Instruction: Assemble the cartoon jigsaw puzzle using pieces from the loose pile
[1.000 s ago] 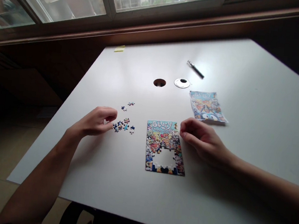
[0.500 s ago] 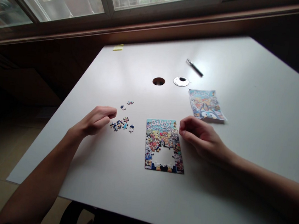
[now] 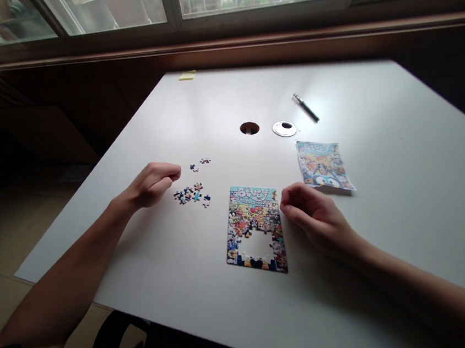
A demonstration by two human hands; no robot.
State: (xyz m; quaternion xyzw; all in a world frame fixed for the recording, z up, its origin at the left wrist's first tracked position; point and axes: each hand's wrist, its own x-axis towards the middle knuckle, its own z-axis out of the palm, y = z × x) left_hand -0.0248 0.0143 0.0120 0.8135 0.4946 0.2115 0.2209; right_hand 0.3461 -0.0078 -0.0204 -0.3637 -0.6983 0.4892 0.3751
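One left hand (image 3: 152, 184) and one right hand (image 3: 317, 215) flank one puzzle (image 3: 253, 216)

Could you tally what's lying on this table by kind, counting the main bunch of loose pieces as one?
Unfinished jigsaw: 1
Cluster of loose pieces: 1
Pieces beyond the cluster: 2
Printed picture sheet: 1
Pen-shaped item: 1
Round metal cap: 1
Yellow slip: 1
Total: 8

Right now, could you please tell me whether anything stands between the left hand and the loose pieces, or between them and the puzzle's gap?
Nothing visible stands between the left hand and the loose pieces, nor between them and the gap in the puzzle. The right hand is by the puzzle's right edge, off that path.
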